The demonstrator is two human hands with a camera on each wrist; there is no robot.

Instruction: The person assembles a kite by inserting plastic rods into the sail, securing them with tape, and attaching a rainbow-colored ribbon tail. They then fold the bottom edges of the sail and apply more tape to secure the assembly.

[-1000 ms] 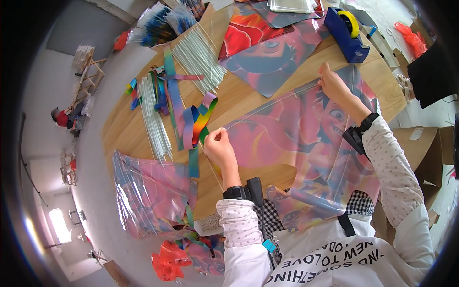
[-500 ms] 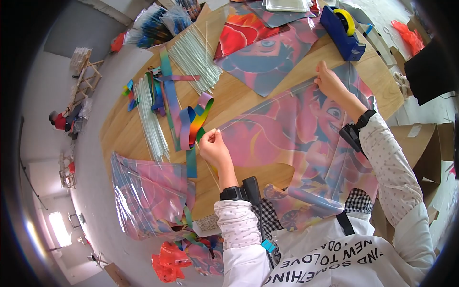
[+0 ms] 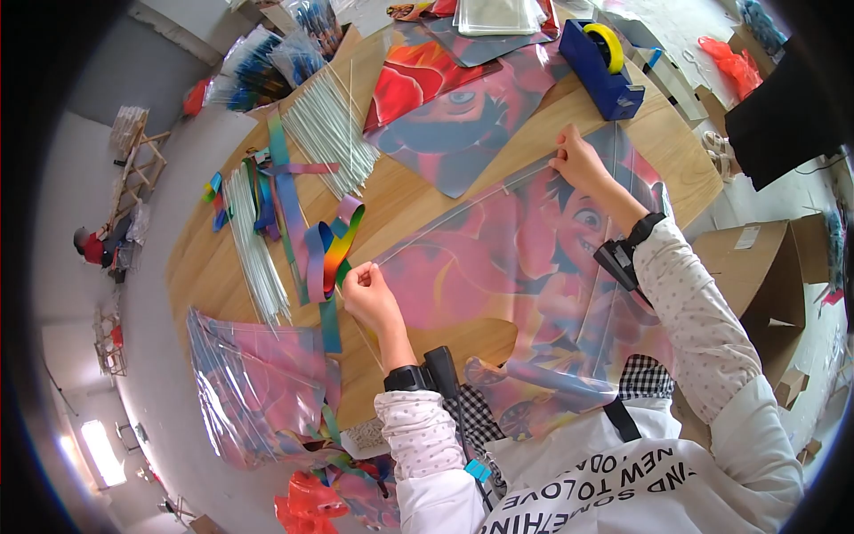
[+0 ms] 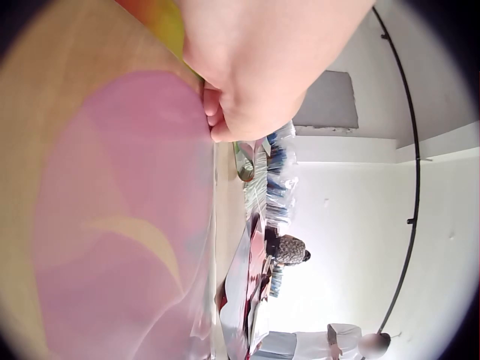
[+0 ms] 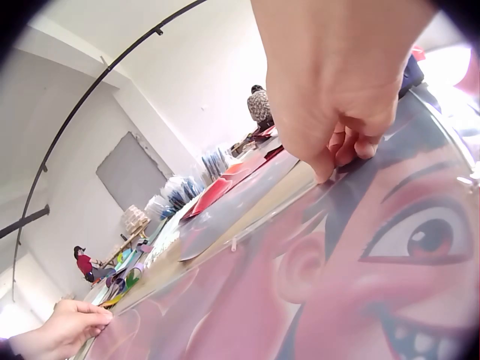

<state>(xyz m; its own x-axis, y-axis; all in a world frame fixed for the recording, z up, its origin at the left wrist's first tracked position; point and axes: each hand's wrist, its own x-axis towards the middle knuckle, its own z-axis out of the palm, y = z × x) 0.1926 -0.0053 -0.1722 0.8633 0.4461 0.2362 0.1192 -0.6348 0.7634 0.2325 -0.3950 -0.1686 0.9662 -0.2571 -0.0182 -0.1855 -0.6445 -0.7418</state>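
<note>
A thin, see-through kite sail [image 3: 463, 258], printed with a pink cartoon figure, spreads over the table and hangs toward the lap. Along its far edge runs a slim pale rod [image 3: 480, 200]. At the sail's left tip, the left hand [image 3: 374, 303] pinches the edge between thumb and fingers. Farther right on that same edge, the right hand [image 3: 583, 169] grips with curled fingers, beside the printed face [image 5: 420, 240] in the right wrist view. The edge between both hands looks straight. Rainbow ribbon [image 3: 341, 245] lies coiled just beyond the left hand.
Bundles of white rods [image 3: 329, 133] lie at the back left. Another printed sail [image 3: 454, 133] and a blue tape dispenser [image 3: 592, 80] are at the back. Folded glossy sails [image 3: 258, 383] overhang the left edge. A cardboard box [image 3: 738, 267] stands to the right.
The head view has shifted, so the scene sits farther left. Both hands keep their holds on the kite sail's edge.
</note>
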